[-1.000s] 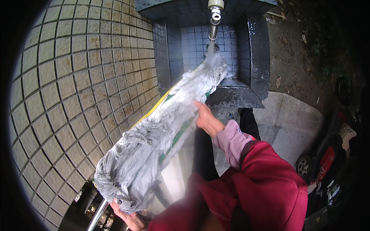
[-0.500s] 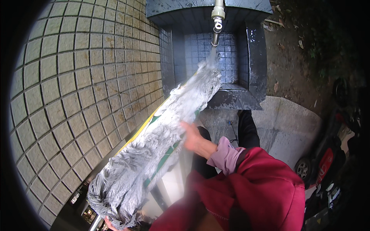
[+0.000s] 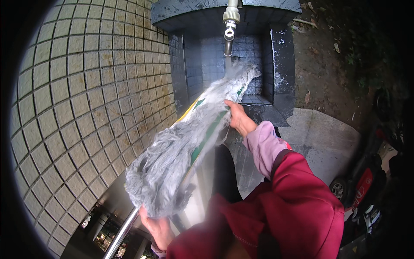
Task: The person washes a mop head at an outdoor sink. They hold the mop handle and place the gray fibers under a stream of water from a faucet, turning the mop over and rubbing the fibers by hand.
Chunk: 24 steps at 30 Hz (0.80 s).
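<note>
While under one tap (image 3: 230,26), one grey mop (image 3: 181,151), two hands' fingers (image 3: 233,113) gripping it.

Grey mop head (image 3: 181,155) under running tap (image 3: 229,26) — both hands gripping

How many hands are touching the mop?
2. The right hand grips the mop near its far end under the tap; the left hand holds the near end, partly hidden underneath.
</note>
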Available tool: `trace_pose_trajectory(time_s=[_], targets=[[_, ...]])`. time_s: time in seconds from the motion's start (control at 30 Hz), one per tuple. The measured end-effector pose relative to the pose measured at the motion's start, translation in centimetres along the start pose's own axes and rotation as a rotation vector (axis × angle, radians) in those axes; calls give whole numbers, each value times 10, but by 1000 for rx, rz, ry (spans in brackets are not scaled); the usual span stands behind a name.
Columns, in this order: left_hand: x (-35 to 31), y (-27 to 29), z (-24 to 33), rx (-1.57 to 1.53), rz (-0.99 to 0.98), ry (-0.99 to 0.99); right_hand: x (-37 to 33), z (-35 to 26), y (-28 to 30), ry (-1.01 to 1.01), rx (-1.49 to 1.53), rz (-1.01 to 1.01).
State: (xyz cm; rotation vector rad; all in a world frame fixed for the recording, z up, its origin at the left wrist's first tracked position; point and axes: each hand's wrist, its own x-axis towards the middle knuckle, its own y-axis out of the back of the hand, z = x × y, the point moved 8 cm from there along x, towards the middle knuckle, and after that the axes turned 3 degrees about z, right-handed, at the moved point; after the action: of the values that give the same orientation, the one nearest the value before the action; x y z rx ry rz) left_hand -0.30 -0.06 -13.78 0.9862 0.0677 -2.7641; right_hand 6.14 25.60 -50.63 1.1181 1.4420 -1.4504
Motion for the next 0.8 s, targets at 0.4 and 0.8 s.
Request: trace_pose_trajectory(time_s=[0.4,0.8], targets=[[-73,-126,59,800,-154,-713,-109,-30,-37,-268,255,-457],[-68,-154,75,1201,-949,-1458,-109,-10,-57,-180,152,-368]])
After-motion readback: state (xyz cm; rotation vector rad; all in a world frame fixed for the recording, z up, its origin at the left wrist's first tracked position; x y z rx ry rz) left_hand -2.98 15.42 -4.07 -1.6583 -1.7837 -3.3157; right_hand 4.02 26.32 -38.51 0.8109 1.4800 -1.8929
